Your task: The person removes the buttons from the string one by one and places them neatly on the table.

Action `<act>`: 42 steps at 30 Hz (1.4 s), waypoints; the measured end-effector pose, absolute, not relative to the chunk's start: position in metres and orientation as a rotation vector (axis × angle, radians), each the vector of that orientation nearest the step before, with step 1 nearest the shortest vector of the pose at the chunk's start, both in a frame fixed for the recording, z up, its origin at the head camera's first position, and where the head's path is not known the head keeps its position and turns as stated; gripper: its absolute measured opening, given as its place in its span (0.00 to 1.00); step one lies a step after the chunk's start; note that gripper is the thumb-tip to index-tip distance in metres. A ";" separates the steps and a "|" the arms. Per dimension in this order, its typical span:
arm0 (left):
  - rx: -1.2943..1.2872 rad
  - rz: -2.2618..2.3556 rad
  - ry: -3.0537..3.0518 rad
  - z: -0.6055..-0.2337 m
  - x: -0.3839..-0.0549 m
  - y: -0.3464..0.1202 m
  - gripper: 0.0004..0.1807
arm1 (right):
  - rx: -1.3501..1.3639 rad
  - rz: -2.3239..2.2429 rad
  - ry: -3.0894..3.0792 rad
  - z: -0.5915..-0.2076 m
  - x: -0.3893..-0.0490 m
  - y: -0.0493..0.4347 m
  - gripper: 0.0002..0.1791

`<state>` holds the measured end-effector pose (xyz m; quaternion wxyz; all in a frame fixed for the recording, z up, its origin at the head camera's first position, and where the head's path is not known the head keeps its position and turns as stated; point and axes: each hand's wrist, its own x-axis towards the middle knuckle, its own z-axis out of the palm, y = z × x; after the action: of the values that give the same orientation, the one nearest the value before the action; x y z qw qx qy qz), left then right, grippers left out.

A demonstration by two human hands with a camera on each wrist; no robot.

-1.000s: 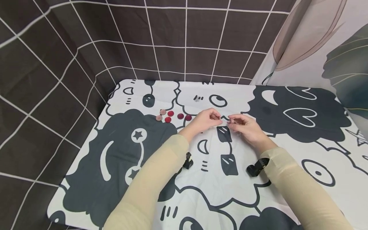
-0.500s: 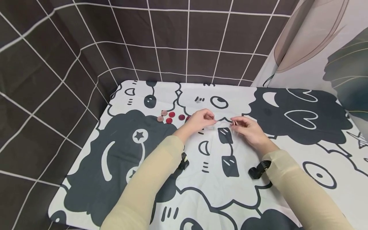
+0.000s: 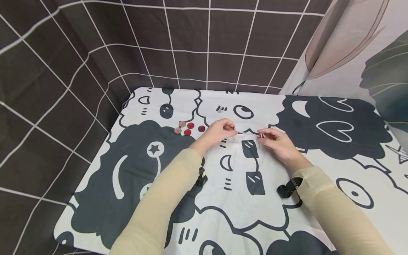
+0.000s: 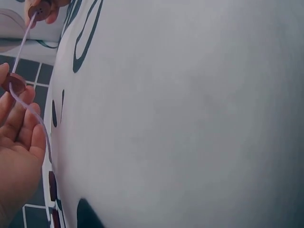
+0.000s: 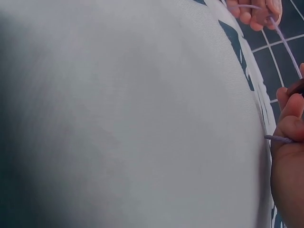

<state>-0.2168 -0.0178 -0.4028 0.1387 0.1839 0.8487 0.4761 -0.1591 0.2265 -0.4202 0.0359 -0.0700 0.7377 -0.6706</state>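
My left hand [image 3: 216, 132] pinches a round reddish-brown button [image 4: 17, 83] between thumb and fingertips. A thin purple cord [image 4: 21, 47] passes through this button, and its loose end hangs down past the palm. To the right, my right hand [image 3: 278, 143] pinches a second dark reddish button [image 5: 297, 88], also on the cord. Between the two hands the cord runs nearly straight. A short cord tail [image 5: 275, 138] sticks out below the right fingers. Both hands are held over the middle of the patterned cloth [image 3: 236, 212].
Left of my left hand lie loose buttons: a dark red one [image 3: 201, 129], two red ones, the nearer [image 3: 187, 132], and two pale pink ones, the nearer [image 3: 177, 130]. A dark gridded curtain [image 3: 188, 46] hangs behind the cloth.
My left hand has moved left, away from the right hand, and the cord between them has lengthened. It now covers the rightmost dark red button. The right hand has shifted slightly right.
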 end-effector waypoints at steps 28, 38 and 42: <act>0.481 1.345 2.514 -0.389 -0.230 -0.054 0.15 | -0.243 -2.135 2.123 -0.421 -0.162 0.229 0.14; 0.409 1.402 2.451 -0.392 -0.231 -0.063 0.14 | -0.252 -2.099 2.161 -0.421 -0.162 0.227 0.14; 0.416 1.384 2.470 -0.390 -0.231 -0.066 0.15 | -0.246 -2.091 2.176 -0.420 -0.162 0.227 0.14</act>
<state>-0.2311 -0.0659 -0.3901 0.1394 0.1439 0.8547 0.4789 -0.1617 0.2268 -0.4198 0.0571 -0.0813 0.7175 -0.6895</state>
